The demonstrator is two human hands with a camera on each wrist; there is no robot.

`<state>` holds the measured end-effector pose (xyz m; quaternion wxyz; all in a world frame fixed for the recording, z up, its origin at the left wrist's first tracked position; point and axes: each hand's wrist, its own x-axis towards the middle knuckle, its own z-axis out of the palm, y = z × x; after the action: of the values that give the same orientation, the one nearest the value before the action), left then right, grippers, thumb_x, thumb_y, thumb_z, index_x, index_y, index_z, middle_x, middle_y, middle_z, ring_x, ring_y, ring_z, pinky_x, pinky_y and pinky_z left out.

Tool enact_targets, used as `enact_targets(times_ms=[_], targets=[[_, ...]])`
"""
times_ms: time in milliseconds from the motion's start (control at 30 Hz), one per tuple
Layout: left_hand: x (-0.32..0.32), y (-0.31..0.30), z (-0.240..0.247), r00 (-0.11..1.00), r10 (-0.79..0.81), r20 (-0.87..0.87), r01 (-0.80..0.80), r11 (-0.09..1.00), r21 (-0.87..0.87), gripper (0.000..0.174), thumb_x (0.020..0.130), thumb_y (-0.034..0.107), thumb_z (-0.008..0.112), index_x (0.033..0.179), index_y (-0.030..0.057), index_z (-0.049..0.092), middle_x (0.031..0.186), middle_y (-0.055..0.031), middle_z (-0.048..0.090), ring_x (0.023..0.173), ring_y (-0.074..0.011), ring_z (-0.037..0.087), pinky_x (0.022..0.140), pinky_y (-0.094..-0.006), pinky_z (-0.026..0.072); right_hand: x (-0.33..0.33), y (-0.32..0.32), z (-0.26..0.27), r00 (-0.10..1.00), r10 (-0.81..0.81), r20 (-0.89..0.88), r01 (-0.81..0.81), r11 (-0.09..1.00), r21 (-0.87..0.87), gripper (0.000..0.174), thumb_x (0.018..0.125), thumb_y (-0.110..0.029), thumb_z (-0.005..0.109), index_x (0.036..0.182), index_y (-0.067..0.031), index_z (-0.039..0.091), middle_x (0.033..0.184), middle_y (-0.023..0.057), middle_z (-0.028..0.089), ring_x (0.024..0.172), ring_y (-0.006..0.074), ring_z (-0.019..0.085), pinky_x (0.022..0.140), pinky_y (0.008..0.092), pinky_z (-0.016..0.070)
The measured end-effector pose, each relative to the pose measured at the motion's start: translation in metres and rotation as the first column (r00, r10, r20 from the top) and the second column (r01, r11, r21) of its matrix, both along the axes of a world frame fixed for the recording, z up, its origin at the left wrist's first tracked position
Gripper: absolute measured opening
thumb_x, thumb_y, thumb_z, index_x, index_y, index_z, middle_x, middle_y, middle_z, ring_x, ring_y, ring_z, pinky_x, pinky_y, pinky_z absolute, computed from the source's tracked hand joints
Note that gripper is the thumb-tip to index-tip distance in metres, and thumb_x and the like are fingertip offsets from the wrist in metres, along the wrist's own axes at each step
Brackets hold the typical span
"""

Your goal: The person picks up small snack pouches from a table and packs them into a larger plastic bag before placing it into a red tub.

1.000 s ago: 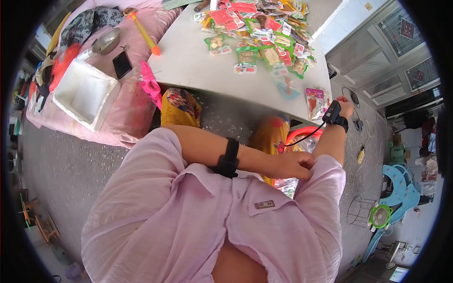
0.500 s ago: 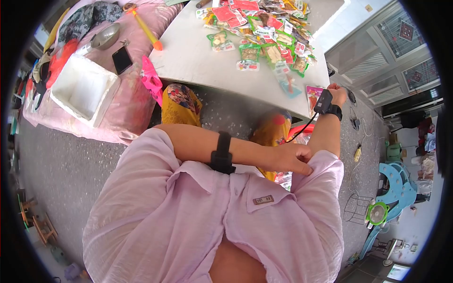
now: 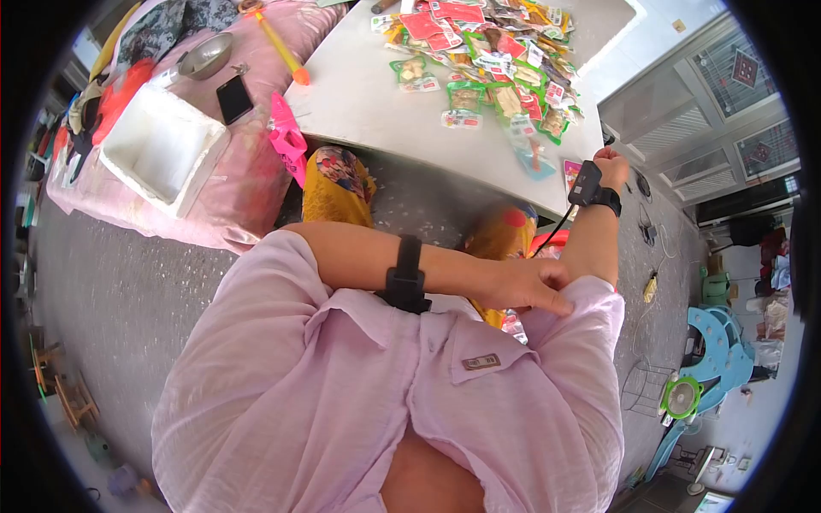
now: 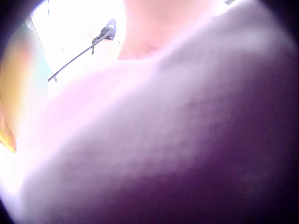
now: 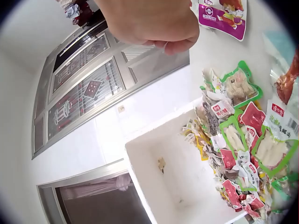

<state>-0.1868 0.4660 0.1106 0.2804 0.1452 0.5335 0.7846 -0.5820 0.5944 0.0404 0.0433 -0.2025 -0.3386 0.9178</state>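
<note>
My left arm crosses in front of my chest. The left hand grips the cuff of the light pink right sleeve, thumb and fingers bent at the cloth. Blurred sleeve cloth fills most of the left wrist view, below the right forearm. My right hand is raised beside the table's right edge, its fingers curled in and nothing seen in them. In the right wrist view the right hand is near a purple-and-red snack packet on the table.
Many sealed snack packets are heaped on the white table. A foam box stands behind the heap. To the left, a bed holds another foam box, a phone and a metal pan.
The right forearm has swung slightly inward, and its wrist now hides more of the purple packet. The left hand stays at the sleeve, its thumb spread further. The head view has shifted a little.
</note>
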Motion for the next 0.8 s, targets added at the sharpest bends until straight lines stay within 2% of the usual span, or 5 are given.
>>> enact_targets(times_ms=[67,167,233,467,800], targets=[[0.0,-0.006,-0.003,0.956,-0.01,-0.292,-0.028,0.992,-0.125,0.033,0.072,0.021,0.06,0.093,-0.0002,0.046,0.086,-0.0074,0.051,0.071,-0.014,0.049,0.062,-0.0268,0.0412,0.005,-0.003,-0.005,0.995,0.049,-0.089,-0.005,0.897,0.443,0.01,0.073,-0.002,0.041,0.079,0.0049,0.045,0.071,0.0081,0.048,0.06,0.0164,0.05,0.053,0.0269,0.0449],[-0.01,-0.035,-0.014,0.762,0.065,-0.644,-0.306,0.913,-0.27,0.028,0.07,0.018,0.059,0.088,-0.0007,0.048,0.08,-0.0089,0.051,0.068,-0.016,0.049,0.061,-0.0274,0.0411,0.03,-0.003,-0.021,0.881,0.433,-0.188,0.319,-0.252,0.913,0.01,0.074,-0.005,0.046,0.075,0.0053,0.047,0.067,0.0072,0.048,0.056,0.0149,0.05,0.05,0.0241,0.0444],[-0.02,-0.074,-0.026,0.741,0.14,-0.657,-0.452,0.827,-0.334,0.025,0.07,0.016,0.059,0.086,-0.0008,0.049,0.078,-0.0114,0.05,0.071,-0.0197,0.051,0.064,-0.0287,0.0417,0.041,-0.027,-0.025,0.961,0.19,-0.199,-0.151,0.969,0.198,0.012,0.073,-0.007,0.048,0.074,0.0048,0.049,0.069,0.0086,0.05,0.06,0.0165,0.05,0.051,0.0254,0.0432],[0.01,-0.262,-0.087,0.319,0.235,-0.918,-0.941,-0.04,-0.337,0.025,0.071,0.017,0.055,0.091,0.0027,0.051,0.092,-0.0148,0.051,0.09,-0.0286,0.048,0.08,-0.0344,0.0381,0.119,-0.074,-0.091,0.776,0.595,-0.208,-0.111,0.453,0.884,0.013,0.075,-0.009,0.047,0.081,0.0021,0.05,0.08,0.0089,0.052,0.07,0.0128,0.049,0.061,0.0238,0.0408],[0.174,-0.442,-0.119,0.275,0.593,-0.757,-0.008,-0.786,-0.619,0.044,0.068,0.029,0.051,0.106,0.0065,0.05,0.105,-0.0164,0.05,0.102,-0.0308,0.044,0.087,-0.0356,0.0353,0.169,-0.094,-0.104,0.696,0.617,-0.368,0.359,0.146,0.922,0.012,0.074,-0.005,0.047,0.083,0.0026,0.052,0.079,0.012,0.051,0.072,0.0203,0.048,0.069,0.0281,0.039]])
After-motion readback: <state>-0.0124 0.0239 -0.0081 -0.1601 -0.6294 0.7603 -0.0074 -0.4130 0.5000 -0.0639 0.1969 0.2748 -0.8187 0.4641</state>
